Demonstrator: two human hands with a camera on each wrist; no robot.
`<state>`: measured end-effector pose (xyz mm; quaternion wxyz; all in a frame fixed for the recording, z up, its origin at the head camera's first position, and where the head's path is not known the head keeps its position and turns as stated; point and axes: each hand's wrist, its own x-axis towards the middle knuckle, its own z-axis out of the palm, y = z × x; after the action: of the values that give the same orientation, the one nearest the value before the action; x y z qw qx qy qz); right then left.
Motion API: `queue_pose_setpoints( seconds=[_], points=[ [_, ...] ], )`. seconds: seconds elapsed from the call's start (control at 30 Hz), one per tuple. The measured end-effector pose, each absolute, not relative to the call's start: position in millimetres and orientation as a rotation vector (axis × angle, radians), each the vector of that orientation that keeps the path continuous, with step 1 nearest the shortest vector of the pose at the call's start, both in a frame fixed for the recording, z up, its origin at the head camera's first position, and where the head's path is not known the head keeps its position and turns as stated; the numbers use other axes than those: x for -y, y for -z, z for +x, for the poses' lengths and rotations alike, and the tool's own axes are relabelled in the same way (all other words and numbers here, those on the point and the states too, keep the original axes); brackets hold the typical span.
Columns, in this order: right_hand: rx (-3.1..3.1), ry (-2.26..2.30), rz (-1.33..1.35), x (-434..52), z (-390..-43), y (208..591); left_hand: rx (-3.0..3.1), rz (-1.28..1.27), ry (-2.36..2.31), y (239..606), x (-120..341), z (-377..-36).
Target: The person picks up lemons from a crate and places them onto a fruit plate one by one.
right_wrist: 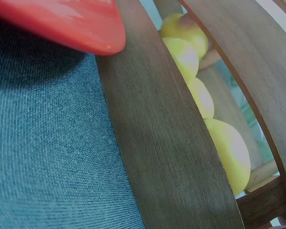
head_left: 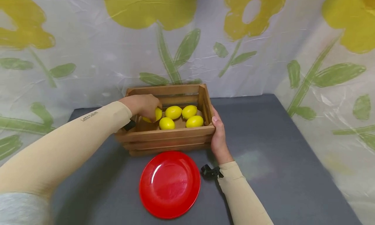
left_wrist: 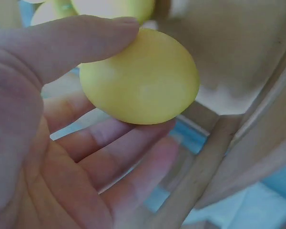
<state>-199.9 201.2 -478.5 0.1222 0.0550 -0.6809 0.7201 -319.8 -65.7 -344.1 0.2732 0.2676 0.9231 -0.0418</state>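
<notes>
A slatted wooden crate [head_left: 173,135] stands on the table with several yellow lemons [head_left: 173,112] in it. Inside its left part, my left hand [head_left: 145,105] holds a lemon [left_wrist: 143,78]. The left wrist view shows the thumb on top of this fruit and the fingers beneath it; other lemons lie close behind. My right hand [head_left: 219,137] grips the crate's right end, its thumb at the front corner of the rim and the fingers along the outer side, partly hidden. Through the slats, the right wrist view shows a row of lemons [right_wrist: 229,155].
A round red plate [head_left: 170,186] lies on the grey table [head_left: 263,186] just in front of the crate. Behind rises a hanging sheet [head_left: 117,62] painted with yellow flowers, which also runs along the right side. Small black wrist cameras [head_left: 209,172] are strapped to both wrists.
</notes>
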Motion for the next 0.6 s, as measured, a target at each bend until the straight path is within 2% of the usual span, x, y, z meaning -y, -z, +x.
queue_pose_setpoints(
  seconds=[0.6],
  points=[
    [1.965, -2.152, 0.133, -199.8, -200.2, 479.9, -2.652, 0.869, -0.087, 279.4, 101.0, -269.1]
  ],
)
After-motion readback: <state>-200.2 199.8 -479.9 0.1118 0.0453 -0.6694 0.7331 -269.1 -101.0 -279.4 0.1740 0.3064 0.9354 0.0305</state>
